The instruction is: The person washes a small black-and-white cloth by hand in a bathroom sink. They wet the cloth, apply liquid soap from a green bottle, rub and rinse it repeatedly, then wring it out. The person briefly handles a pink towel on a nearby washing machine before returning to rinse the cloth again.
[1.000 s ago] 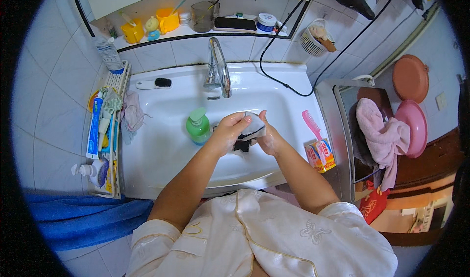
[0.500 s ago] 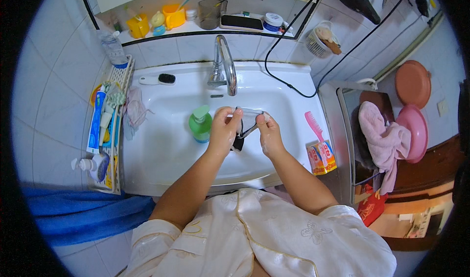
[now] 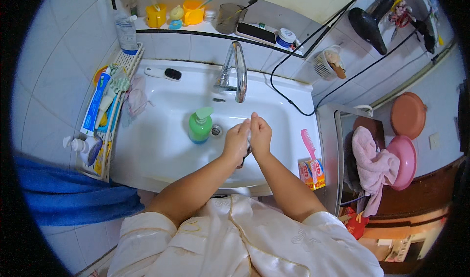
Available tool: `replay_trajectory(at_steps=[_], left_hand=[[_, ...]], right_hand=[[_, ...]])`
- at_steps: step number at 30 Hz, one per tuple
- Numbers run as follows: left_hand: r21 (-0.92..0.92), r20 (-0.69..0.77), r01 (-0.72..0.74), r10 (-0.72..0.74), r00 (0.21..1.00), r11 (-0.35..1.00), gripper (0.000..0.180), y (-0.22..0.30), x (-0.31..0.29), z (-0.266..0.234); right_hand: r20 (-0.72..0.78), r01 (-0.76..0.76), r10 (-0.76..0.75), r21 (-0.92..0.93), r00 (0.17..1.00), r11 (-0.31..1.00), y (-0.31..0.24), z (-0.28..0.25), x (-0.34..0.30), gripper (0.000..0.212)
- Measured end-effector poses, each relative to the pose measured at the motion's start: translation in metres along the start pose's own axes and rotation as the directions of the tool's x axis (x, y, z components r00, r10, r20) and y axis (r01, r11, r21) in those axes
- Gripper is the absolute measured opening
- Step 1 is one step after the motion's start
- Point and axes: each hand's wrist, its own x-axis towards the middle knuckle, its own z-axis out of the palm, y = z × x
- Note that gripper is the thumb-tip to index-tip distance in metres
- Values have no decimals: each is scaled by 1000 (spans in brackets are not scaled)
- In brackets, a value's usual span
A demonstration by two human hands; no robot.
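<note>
Over the white sink (image 3: 156,149), my left hand (image 3: 237,142) and my right hand (image 3: 260,136) are pressed together, palms facing and fingers closed. Between them is what looks like a pair of glasses, with a dark tip (image 3: 240,166) poking out below my left wrist. The palms hide most of it. A little white, like lather, shows between the hands. Left of them stands a green pump bottle (image 3: 200,129) in the basin, beside the drain (image 3: 216,130). The chrome faucet (image 3: 240,73) rises beyond my hands; no water stream shows.
A white rack (image 3: 128,71) with toothpaste (image 3: 96,103) and a pump bottle (image 3: 88,148) lines the left side. A brush (image 3: 164,73) lies on the back rim. At right are a pink comb (image 3: 308,142), an orange box (image 3: 312,174) and a black cable (image 3: 281,93).
The hands, earlier apart with the thin frame stretched between their fingertips, have come together and closed over it. The whole view has tilted slightly.
</note>
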Motion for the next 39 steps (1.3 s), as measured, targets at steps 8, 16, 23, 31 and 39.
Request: replay_trajectory(at_steps=[8, 16, 23, 31, 39], left_hand=[[16, -8, 77, -77, 997, 997, 26, 14, 0, -11], [-50, 49, 101, -98, 994, 994, 29, 10, 3, -11], [47, -94, -2, 7, 996, 999, 31, 17, 1, 2], [39, -66, -61, 63, 996, 997, 35, 16, 2, -1], [-36, -20, 113, -114, 993, 993, 34, 32, 4, -8]], right_hand=[[3, -64, 64, -12, 998, 998, 16, 18, 1, 34], [-10, -48, 48, 12, 999, 999, 7, 18, -2, 34], [-47, -29, 24, -102, 999, 994, 12, 15, 4, 37], [-3, -27, 27, -121, 1000, 992, 0, 19, 4, 36], [-2, 202, -212, -304, 977, 931, 13, 19, 0, 30]])
